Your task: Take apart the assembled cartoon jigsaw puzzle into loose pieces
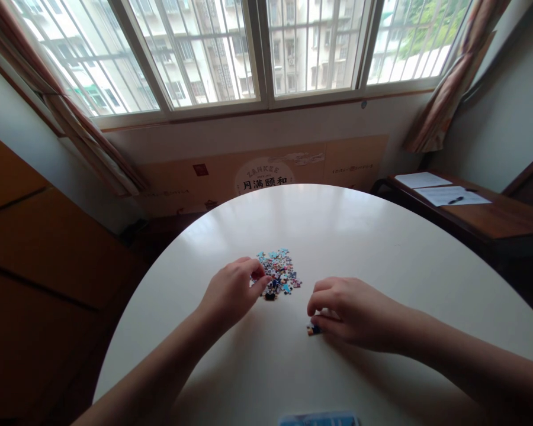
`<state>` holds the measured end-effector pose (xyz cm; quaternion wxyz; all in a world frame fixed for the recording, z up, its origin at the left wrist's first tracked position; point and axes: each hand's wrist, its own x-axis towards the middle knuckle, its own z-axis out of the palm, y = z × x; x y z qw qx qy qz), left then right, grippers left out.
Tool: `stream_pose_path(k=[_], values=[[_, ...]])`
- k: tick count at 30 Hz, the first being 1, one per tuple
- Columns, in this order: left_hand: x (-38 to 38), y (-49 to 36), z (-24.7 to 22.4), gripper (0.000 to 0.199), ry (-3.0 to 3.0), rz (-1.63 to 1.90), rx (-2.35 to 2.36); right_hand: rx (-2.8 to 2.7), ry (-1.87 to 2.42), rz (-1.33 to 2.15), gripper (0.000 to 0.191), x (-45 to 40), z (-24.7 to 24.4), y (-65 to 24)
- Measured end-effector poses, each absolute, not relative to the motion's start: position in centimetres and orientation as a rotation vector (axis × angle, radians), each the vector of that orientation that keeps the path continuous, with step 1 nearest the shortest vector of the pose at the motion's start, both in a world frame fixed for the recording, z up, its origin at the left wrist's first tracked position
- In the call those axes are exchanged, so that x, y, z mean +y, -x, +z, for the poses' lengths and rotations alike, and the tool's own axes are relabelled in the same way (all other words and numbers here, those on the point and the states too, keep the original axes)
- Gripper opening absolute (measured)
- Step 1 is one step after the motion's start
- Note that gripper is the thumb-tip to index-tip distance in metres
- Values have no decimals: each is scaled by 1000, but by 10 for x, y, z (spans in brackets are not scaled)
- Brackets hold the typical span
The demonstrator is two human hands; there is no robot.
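A loose pile of small multicoloured puzzle pieces [279, 271] lies on the white round table [337, 228]. My left hand [237, 287] is at the pile's left edge, its thumb and index finger curled close together over the pieces; whether a piece is between them is too small to tell. To the right of the pile, my right hand [349, 313] rests low over the table with curled fingers. Under its thumb and fingertips sits a small dark and orange puzzle piece [312, 329], partly hidden by the fingers.
A blue flat item [318, 420] shows at the table's near edge, cut off by the frame. On the right, a brown desk [510, 207] bears paper sheets [433, 196] and a dark pen [456, 200]. Barred windows and curtains are beyond the table.
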<state>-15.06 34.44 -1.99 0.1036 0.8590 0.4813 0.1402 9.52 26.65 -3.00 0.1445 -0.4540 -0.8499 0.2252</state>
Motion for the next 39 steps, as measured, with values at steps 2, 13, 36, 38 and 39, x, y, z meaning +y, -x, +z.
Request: stream_pose_path(k=[2,13,36,38,39], values=[[338,149,-19,18,-2568,438,1370,-2496,1288,642,11,266,-29,-96],[311,135,-22,11,-2641,243,1090,-2529,1329,667,9,264,-31,-96],[308,133,-28,12,-2623,155,930,-2294,1245,835,13,269,-43,-90],[309,134,-29,13,-2621,160,927,-2257,1242,842,16,270,-43,-89],[309,135,-30,13,-2619,165,923,-2243,1240,841,16,270,-43,-88]])
